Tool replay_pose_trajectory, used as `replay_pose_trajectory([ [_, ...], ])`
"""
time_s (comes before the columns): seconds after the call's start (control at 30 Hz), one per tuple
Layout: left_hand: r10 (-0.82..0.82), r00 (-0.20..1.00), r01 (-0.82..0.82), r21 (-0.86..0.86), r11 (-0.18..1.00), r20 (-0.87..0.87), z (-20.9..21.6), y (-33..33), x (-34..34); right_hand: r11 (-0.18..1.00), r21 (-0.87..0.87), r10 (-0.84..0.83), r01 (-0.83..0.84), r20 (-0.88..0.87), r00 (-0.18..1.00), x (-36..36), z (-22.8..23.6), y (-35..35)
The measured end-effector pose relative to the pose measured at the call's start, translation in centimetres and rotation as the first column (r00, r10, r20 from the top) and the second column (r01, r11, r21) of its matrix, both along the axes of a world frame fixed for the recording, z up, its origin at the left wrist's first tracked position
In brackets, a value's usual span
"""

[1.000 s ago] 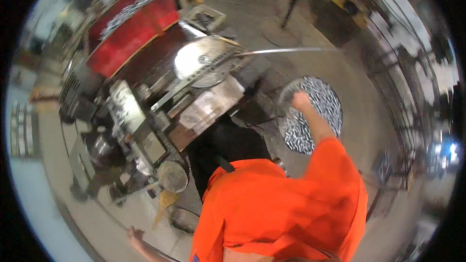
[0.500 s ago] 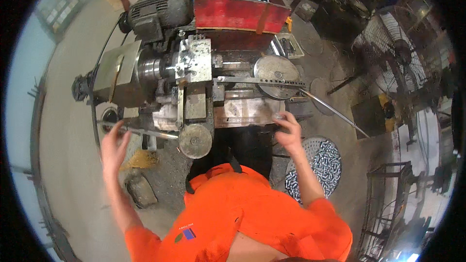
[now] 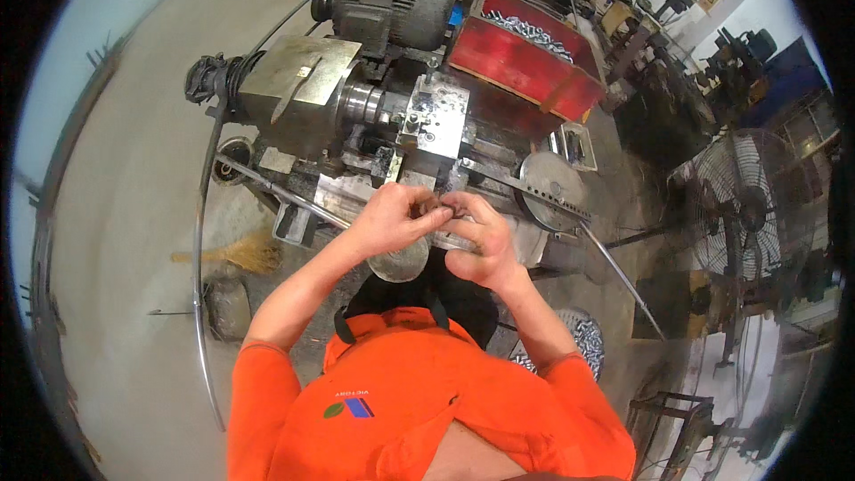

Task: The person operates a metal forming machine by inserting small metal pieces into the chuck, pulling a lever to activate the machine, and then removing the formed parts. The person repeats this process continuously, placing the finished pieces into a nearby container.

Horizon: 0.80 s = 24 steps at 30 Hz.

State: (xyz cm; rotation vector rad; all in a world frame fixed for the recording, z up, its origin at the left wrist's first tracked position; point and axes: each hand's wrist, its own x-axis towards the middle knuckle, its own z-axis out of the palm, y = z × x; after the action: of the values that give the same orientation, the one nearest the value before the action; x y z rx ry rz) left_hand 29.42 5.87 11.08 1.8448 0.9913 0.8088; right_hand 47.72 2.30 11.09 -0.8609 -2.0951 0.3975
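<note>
Both my hands meet in front of the lathe's metal tool block. The fingers of my left hand are bent and pinched together, their tips close to the other hand's. Curled inward too is my right hand, with thumb and fingers closed. Whatever sits between the fingertips is small and mostly hidden. Just below the left hand is a round metal disc, joined to a long lever rod. A larger round disc with a perforated flat bar stands to the right of my right hand.
Beyond the lathe, a red bin holds many small metal parts, beside a grey motor. A second rod sticks out at right. More parts fill a round tray near my right elbow. A fan and a broom stand around.
My left hand has left the lever rod's end and moved right; my right hand has moved left to meet it. The view has turned, so the machine appears tilted and shifted right.
</note>
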Motion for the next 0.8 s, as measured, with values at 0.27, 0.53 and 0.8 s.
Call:
replay_pose_trajectory([
  [0.27,-0.024,1.000,0.024,-0.090,0.996,0.002,-0.6,1.8,-2.9,0.982,-0.030,0.187,-0.185,0.268,0.945,-1.1,0.7,3.8],
  [0.53,0.452,0.828,-0.412,0.188,0.892,-0.331,3.0,1.4,-16.8,0.993,0.107,-0.017,-0.051,0.557,0.830,-6.3,0.8,16.1],
  [0.8,0.646,0.255,-0.726,0.299,0.620,-0.719,-2.0,-10.4,-31.2,0.969,-0.124,-0.091,0.213,0.621,0.779,-8.8,-3.1,22.3],
])
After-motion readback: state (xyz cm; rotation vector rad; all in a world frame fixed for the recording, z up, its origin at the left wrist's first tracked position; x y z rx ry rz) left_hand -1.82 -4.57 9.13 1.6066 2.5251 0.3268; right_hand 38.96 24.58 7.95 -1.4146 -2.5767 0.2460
